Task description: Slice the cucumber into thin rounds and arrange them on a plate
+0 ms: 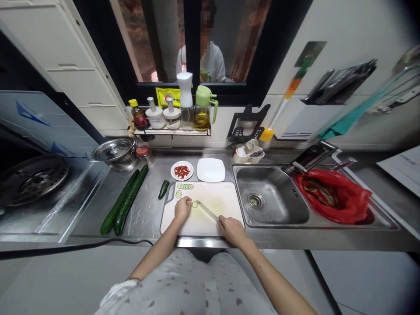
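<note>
My right hand [232,229] is wrapped round the handle of a knife [208,211], whose blade points up and left over the white cutting board [226,197]. The knife tip is close to a single cucumber slice [194,204] on the board. Just left of that slice, my left hand [183,209] has its fingers drawn together; whatever they may pinch is hidden. Several cucumber slices [185,186] lie in an overlapping row near the board's upper left, with a few more below them. A cut cucumber end [163,189] rests on the counter beside the board's handle.
Two whole cucumbers [126,201] lie at the left. Behind the board stand a plate of chopped red pieces [176,175] and a white plate [210,169]. A sink [275,214] and a red plastic bag [351,199] are at the right; a lidded pot [114,153] stands back left.
</note>
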`<state>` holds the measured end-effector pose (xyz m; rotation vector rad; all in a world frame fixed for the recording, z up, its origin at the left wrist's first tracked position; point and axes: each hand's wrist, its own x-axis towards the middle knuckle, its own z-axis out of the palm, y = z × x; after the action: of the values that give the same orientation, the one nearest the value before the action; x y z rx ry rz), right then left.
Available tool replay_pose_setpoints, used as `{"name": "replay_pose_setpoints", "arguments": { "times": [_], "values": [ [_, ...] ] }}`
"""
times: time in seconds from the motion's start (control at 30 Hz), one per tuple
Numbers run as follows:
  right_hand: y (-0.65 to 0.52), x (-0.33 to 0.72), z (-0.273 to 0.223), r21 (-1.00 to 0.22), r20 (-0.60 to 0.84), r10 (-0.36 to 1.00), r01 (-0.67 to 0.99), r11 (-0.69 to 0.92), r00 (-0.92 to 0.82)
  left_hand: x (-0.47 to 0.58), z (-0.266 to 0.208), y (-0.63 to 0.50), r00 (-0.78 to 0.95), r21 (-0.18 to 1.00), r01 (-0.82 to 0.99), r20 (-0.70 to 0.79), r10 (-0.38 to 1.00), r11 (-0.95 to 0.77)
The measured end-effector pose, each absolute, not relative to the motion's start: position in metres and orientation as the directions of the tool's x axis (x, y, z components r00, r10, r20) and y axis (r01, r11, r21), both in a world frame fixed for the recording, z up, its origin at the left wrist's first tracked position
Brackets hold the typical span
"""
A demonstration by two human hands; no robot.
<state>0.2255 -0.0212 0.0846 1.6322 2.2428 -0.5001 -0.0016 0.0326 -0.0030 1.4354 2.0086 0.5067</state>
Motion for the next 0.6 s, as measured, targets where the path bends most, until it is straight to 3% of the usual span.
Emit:
{"name": "replay_pose_setpoints", "arguments": {
  "times": [0.6],
  "values": [
    [-0.0242,0.2227,0.0787,-0.109,-0.484,0.816,0.948,0.300,-0.314,-0.0058,-0.0111,0.0390,-0.232,0.647,0.672,-0.278,0.932,0.360]
  ]
}}
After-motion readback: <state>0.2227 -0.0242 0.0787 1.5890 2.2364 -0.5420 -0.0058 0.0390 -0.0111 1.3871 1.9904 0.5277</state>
